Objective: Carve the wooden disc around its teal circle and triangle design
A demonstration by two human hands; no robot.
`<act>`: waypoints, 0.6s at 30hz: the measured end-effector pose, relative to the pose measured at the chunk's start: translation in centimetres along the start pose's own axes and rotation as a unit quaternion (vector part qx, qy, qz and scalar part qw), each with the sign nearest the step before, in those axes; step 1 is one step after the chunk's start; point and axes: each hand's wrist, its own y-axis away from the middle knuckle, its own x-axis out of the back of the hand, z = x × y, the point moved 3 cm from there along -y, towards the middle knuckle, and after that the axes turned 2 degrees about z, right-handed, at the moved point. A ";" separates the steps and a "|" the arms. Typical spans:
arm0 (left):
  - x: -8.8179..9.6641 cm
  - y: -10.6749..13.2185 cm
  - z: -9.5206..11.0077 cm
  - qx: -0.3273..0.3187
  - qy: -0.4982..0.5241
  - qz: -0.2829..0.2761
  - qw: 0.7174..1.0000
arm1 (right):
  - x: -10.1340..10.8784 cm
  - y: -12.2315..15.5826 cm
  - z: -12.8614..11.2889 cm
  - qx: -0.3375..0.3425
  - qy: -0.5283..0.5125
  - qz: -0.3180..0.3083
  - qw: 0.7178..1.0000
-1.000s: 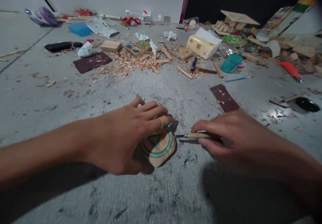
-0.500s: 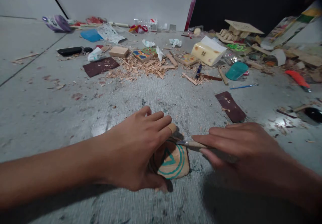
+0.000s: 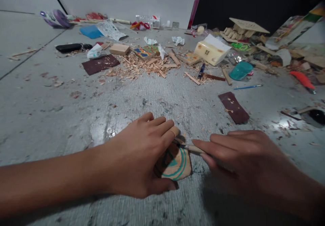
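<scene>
wood piece [image 3: 177, 165] with teal rings and a triangle, flat on the grey floor [image 3: 63, 117], near the bottom centre. left hand [image 3: 142, 155] clamped over its left side, a bandaged fingertip at the top edge. right hand [image 3: 238, 155] just right of it, fingers pinched on a carving tool [image 3: 191, 148], blade tip touching the upper edge of the wood. farther off, brown sandpaper [image 3: 233, 107] to the right, a heap of shavings [image 3: 142, 66], a teal cup [image 3: 240, 70] on its side.
</scene>
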 end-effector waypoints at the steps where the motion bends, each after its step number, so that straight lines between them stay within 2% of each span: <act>1: 0.0 0.0 0.0 0.000 -0.001 0.001 1.000 | 0.0 0.0 0.0 0.000 0.001 -0.003 1.000; 5: -0.2 0.0 0.0 -0.006 0.002 0.013 1.000 | -0.3 0.3 -0.2 -0.017 0.025 -0.025 0.999; 8: -0.3 0.0 0.0 -0.006 -0.007 0.019 1.000 | -0.5 0.7 -0.5 -0.026 0.050 -0.010 0.998; 18: -0.6 0.1 0.0 -0.005 -0.023 0.019 1.000 | -1.1 1.5 -1.2 0.004 0.116 0.046 0.992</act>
